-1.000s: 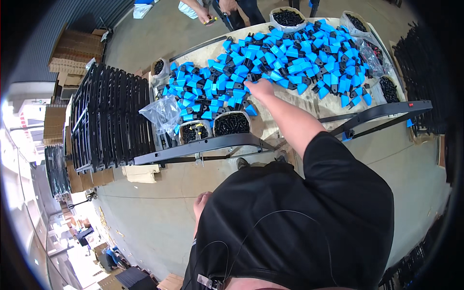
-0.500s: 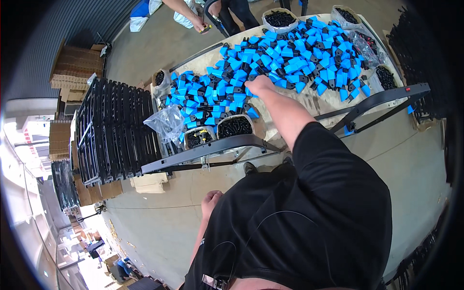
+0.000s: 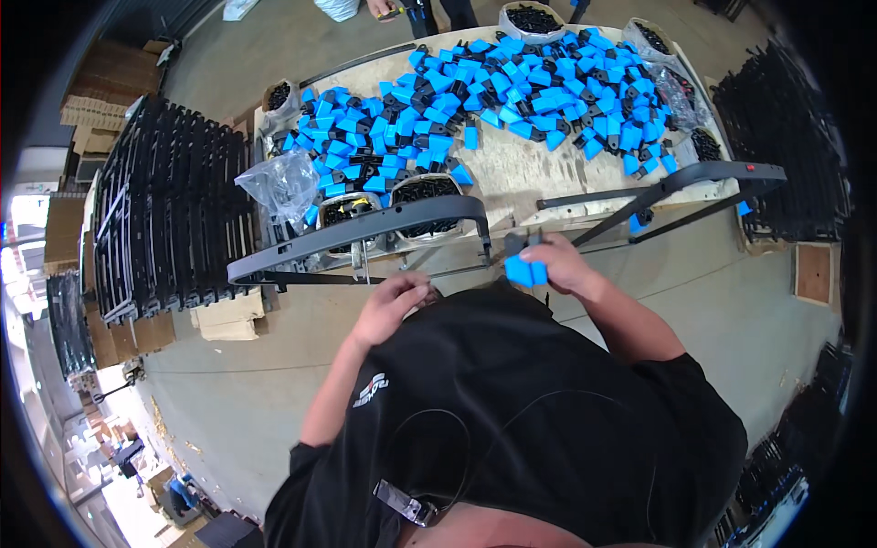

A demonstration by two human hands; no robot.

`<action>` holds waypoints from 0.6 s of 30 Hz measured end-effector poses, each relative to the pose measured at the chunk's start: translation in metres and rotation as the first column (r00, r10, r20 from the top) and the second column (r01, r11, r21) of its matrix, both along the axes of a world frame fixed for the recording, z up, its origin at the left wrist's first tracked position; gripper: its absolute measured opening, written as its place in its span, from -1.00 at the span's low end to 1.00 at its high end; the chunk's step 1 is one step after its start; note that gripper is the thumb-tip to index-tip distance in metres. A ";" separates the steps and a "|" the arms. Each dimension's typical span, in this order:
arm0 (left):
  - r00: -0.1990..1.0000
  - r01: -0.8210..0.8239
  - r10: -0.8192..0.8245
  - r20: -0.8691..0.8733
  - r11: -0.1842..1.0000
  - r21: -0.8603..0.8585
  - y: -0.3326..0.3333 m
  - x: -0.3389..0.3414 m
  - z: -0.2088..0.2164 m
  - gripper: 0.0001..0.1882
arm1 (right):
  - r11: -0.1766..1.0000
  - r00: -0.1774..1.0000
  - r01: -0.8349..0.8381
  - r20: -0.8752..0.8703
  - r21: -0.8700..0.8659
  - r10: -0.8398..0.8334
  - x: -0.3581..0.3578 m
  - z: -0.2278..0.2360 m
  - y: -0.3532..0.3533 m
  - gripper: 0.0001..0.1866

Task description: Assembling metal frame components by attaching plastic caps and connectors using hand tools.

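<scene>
1. While a pale, wood-topped table (image 3: 516, 173) carries the supply, a broad heap of blue-and-black wedge-shaped plastic pieces (image 3: 434, 100) covers much of it; by my judgement, most are unused.
2. Along the near edge, a black bent-metal left frame (image 3: 393, 217) shows no blue at its right-hand end; that part looks undone.
3. On the matching black right frame (image 3: 676, 183), blue bits show by the lower bars, possibly fitted; I cannot confirm fastening.
4. The right hand (image 3: 562, 263) is pinching its load, while the left hand (image 3: 395, 303) has curled fingers; whether that grip holds anything, I cannot tell.
5. Two held blue-and-black pieces (image 3: 525, 268), apparently, sit off the heap, before the torso, between the frames.
</scene>
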State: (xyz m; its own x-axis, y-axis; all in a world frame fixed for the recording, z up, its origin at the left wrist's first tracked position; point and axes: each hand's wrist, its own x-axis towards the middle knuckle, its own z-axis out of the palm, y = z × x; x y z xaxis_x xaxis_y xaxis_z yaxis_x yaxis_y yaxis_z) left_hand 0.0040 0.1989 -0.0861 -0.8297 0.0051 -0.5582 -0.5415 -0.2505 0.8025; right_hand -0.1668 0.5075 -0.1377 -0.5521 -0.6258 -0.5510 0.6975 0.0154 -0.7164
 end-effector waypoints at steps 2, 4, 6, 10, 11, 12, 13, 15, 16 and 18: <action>0.974 0.192 -0.184 -0.131 0.980 0.049 0.004 -0.024 0.000 -0.61 | 0.985 0.924 -0.109 -0.352 0.134 0.150 0.022 -0.002 -0.012 -0.53; 0.954 0.264 -0.238 -0.181 0.955 0.136 0.014 -0.038 0.002 -0.46 | 0.907 0.741 -0.142 -0.565 0.396 0.363 0.033 0.060 -0.048 -0.51; 0.886 0.393 -0.335 -0.320 0.909 0.138 0.017 -0.054 -0.006 -0.32 | 0.937 0.674 0.018 -0.697 0.348 0.246 0.050 0.052 -0.084 -0.50; 0.974 0.177 -0.094 -0.208 0.887 0.427 0.005 -0.047 -0.020 -0.46 | 0.876 0.746 0.102 -0.619 0.471 0.245 0.067 0.071 -0.126 -0.41; 0.971 0.192 -0.105 -0.214 0.879 0.437 -0.001 -0.044 -0.026 -0.46 | 0.888 0.774 0.094 -0.594 0.450 0.219 0.075 0.078 -0.128 -0.49; 0.975 0.199 -0.128 -0.182 0.867 0.457 -0.006 -0.041 -0.029 -0.51 | 0.899 0.802 0.090 -0.566 0.428 0.190 0.083 0.084 -0.131 -0.56; 0.977 0.206 -0.152 -0.149 0.855 0.477 -0.011 -0.038 -0.032 -0.56 | 0.907 0.742 0.130 -0.646 0.400 0.179 0.087 0.066 -0.131 -0.57; 0.997 0.067 -0.051 -0.053 0.923 0.380 -0.019 -0.036 -0.038 -0.66 | 0.885 0.714 0.196 -0.680 0.421 0.166 0.094 0.058 -0.134 -0.56; 1.000 0.004 -0.001 -0.010 0.950 0.312 -0.022 -0.042 -0.041 -0.69 | 0.867 0.679 0.255 -0.717 0.428 0.154 0.095 0.053 -0.133 -0.54; 0.996 -0.071 0.075 -0.048 0.995 0.067 -0.031 -0.059 -0.059 -0.68 | 0.835 0.714 0.304 -0.690 0.459 0.119 0.101 0.031 -0.126 -0.54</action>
